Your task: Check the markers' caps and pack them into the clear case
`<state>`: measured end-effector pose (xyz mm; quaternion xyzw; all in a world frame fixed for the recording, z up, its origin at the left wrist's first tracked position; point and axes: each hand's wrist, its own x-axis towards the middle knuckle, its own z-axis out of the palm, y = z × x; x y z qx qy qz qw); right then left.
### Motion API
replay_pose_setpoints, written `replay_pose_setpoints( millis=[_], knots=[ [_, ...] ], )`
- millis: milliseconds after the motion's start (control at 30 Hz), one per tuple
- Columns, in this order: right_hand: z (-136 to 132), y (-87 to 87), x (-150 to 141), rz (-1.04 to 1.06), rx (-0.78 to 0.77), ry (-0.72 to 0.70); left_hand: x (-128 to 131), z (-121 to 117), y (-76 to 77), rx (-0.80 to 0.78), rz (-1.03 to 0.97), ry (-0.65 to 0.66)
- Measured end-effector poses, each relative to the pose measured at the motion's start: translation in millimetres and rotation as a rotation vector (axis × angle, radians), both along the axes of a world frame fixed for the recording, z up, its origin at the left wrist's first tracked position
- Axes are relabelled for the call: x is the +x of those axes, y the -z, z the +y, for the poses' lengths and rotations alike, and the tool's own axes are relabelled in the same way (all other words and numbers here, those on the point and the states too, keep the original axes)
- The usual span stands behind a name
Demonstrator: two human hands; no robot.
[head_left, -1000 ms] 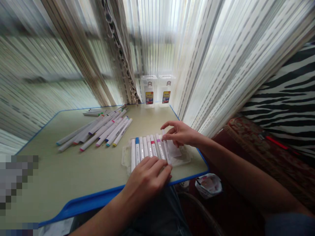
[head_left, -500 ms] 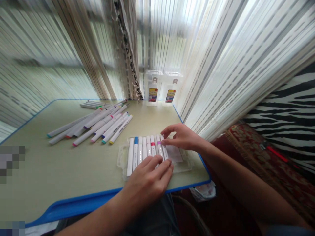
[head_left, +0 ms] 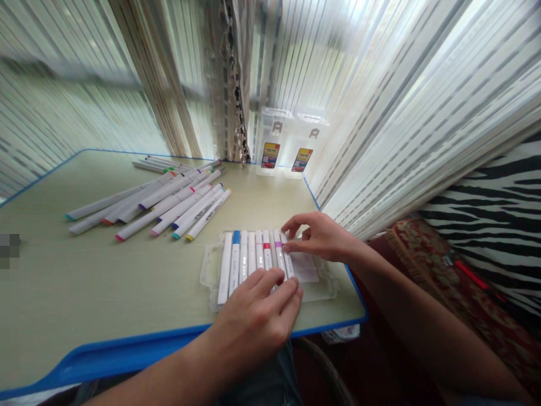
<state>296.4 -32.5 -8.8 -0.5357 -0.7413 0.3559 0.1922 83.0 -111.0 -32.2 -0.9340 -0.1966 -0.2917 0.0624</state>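
A clear plastic case [head_left: 323, 290] lies open on the table with a row of white markers [head_left: 244, 254] side by side in its left part. One marker shows a blue band, others red and purple ones. My right hand [head_left: 323, 237] pinches the upper end of the rightmost marker [head_left: 288, 262] between thumb and fingers. Over the lower ends of the row, my left hand [head_left: 257, 310] is curled, its fingertips at the bottom of that same marker. The left thumb is hidden. White paper shows in the case to the right of the row.
A loose pile of white markers [head_left: 169, 203] with coloured ends lies at the back left of the table [head_left: 105, 287]. Two clear cases with labels [head_left: 270, 155] stand upright at the back edge, before the string curtains [head_left: 359, 84]. A blue rim borders the table.
The view has shifted slightly. Both hands stay at the same marker at the right end of the row, with hardly any movement relative to the case.
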Motion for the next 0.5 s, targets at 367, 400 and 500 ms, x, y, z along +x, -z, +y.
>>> replay_pose_setpoints(
  millis=[367, 400, 500],
  knots=[
    [-1.9, -3.4, -2.3, -0.001, -0.032, 0.02, -1.0, 1.4, 4.3, -0.05, -0.013, -0.008],
    [-1.9, -3.7, -2.6, -0.002, -0.039, 0.026, -0.7, 1.7, 5.1, -0.051, -0.013, -0.007],
    [-0.1, -3.5, -3.0, 0.003, -0.055, 0.043, 0.4, 3.0, 6.8, -0.044, -0.016, -0.017]
  ],
)
